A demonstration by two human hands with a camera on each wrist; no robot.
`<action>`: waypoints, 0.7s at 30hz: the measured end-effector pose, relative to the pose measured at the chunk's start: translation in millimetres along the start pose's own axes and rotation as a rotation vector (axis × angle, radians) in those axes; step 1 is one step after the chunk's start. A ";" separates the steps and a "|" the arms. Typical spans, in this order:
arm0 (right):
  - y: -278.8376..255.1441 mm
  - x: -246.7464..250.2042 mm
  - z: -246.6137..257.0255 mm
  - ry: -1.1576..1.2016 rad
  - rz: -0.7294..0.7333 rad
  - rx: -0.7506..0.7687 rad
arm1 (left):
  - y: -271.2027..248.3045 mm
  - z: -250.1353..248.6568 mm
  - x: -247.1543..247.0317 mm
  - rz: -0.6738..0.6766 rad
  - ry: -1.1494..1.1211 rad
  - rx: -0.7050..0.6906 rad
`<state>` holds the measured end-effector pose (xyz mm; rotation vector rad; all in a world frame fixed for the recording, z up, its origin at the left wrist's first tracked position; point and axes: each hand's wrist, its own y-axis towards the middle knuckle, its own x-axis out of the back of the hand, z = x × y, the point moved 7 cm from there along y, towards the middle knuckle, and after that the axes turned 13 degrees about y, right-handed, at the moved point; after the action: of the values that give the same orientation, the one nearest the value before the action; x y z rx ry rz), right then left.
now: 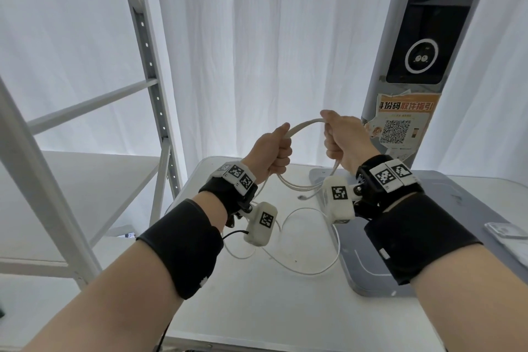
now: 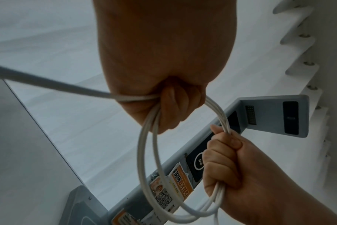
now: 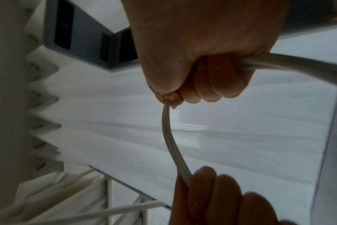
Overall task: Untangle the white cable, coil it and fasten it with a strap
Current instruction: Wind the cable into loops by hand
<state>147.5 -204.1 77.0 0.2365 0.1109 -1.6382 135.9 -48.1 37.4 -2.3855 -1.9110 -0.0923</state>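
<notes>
A white table (image 1: 257, 294) carries the things. On it lie loose loops of the white cable (image 1: 303, 270), with one plug end near the far edge. The grey flat base (image 1: 371, 266) of a pillar device stands on its right part.

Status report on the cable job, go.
Left hand and right hand both fisted on the white cable, coil of several loops held above the table. Tail still loose on the table. No strap on yet. Nothing obstructing.

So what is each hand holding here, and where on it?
Both grip the white cable coil: left hand fisted round the left side of the bundled loops, right hand round the right side.
</notes>
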 end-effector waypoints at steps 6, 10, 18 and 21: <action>5.0 5.4 -16.6 0.176 -0.051 -0.073 | -1.0 -0.8 0.0 0.021 -0.072 0.018; 6.5 8.7 -13.6 0.198 -0.077 -0.054 | -2.8 9.0 -2.5 0.026 -0.026 0.027; 4.7 11.1 -6.8 0.240 -0.144 0.027 | 5.2 51.6 -8.2 0.194 -0.127 0.253; 3.6 10.5 -4.0 0.262 -0.146 0.057 | -3.0 54.5 -20.2 0.359 -0.211 0.289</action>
<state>150.8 -213.8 71.1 0.4964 0.2862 -1.7508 128.3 -61.4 -18.8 -2.5614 -1.4105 0.4417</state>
